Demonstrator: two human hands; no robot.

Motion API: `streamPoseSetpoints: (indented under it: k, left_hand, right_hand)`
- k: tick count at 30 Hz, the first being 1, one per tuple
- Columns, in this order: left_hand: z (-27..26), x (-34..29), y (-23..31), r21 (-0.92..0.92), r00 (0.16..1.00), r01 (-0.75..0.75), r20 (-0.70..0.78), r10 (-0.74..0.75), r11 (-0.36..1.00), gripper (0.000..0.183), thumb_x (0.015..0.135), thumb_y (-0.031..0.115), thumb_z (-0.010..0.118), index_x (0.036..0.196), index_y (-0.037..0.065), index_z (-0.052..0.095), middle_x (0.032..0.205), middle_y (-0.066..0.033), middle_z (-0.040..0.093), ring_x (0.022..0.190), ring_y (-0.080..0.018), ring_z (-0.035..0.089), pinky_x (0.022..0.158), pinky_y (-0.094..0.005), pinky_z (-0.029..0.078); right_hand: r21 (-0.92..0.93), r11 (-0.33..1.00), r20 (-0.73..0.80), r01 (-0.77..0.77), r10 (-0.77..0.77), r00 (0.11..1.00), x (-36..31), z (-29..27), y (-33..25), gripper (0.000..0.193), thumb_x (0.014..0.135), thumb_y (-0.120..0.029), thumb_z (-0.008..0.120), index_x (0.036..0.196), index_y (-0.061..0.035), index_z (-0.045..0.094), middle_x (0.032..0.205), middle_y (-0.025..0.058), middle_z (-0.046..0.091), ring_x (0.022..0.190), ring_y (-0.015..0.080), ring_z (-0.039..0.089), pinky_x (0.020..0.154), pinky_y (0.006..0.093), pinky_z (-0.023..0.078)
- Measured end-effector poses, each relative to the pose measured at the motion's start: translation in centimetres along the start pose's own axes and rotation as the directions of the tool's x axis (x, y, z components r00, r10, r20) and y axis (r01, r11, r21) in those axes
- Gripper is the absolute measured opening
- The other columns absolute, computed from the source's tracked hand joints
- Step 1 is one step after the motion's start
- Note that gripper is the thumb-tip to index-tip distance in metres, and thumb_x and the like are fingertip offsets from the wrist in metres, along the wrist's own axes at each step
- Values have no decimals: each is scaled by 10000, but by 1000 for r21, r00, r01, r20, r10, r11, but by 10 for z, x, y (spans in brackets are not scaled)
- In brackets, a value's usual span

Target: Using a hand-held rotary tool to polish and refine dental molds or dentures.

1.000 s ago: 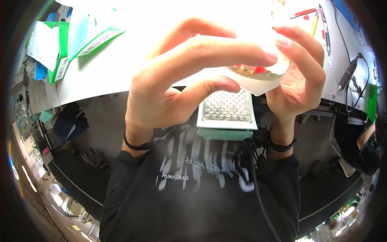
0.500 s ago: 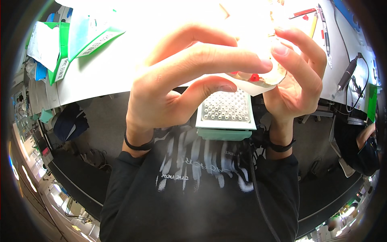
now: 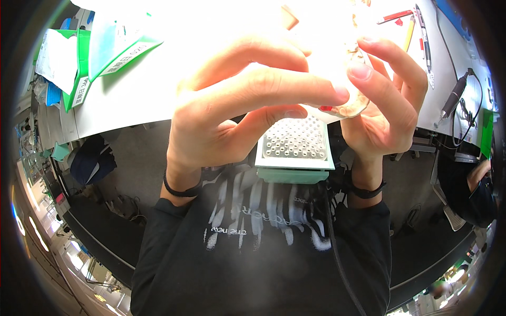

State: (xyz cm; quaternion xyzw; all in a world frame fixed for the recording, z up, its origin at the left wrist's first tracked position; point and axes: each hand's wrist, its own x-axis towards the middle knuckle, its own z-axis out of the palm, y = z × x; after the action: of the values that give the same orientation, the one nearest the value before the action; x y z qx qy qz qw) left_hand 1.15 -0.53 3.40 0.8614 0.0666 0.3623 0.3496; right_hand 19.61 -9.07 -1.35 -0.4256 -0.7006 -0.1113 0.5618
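Note:
Between my hands is a cream-coloured, curved dental model (image 3: pixel 357 107) with a small red patch on its near rim; glare and fingers hide much of it. My left hand (image 3: pixel 219 108) is closed on its left side, index fingertip on the top and thumb stretched below. From the right my right hand (image 3: pixel 390 102) grips the model, its fingers curled over the edge. Just under the hands, at the table's front edge, sits a pale green box with a perforated clear plate (image 3: pixel 295 139).
Green holders (image 3: pixel 81 68) with papers stand at the far left. At the right lie pens (image 3: pixel 423 39), a red stick (image 3: pixel 395 17) and a dark corded handpiece (image 3: pixel 454 96). Strong light washes out the white table (image 3: pixel 132 97). Another person's arm (image 3: pixel 478 176) shows at the far right.
The dental model has turned slightly between my fingers, so less of its red shows. My left fingers have shifted a little; both hands keep their hold.

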Motion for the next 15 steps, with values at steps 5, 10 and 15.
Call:
streamPoseSetpoints:
  k: [5, 10, 15]
  left_hand:
    - [0, 0, -2, 9, 1000, -18, 1, 18, 1000, 311, 662, 101, 800, 959, 84, 711, 906, -89, 648, 884, -207, 627, 779, -322, 505]
    - [-1, 0, 1, 23, 999, -9, 33, 8, 1000, 353, 653, 106, 806, 986, 56, 699, 934, -102, 660, 914, -215, 630, 782, -317, 506]
    - [2, 1, 6, -28, 991, 131, -4, -131, 991, 375, 670, 67, 794, 1010, -29, 667, 972, -117, 684, 928, -216, 628, 783, -309, 504]
  right_hand:
    - [-4, 1000, 25, 14, -13, 1000, 0, -2, 0, 318, 858, -196, 675, 1103, -24, 568, 1158, 238, 498, 990, 325, 586, 767, 417, 587]
    - [30, 999, 14, -34, 33, 999, -1, 0, -2, 314, 833, -150, 693, 1097, -29, 573, 1160, 238, 500, 995, 328, 588, 782, 429, 581]
    - [-10, 998, 22, -55, 56, 998, 0, 1, -3, 346, 791, -76, 716, 1100, -23, 570, 1135, 232, 538, 1000, 319, 594, 781, 400, 564]
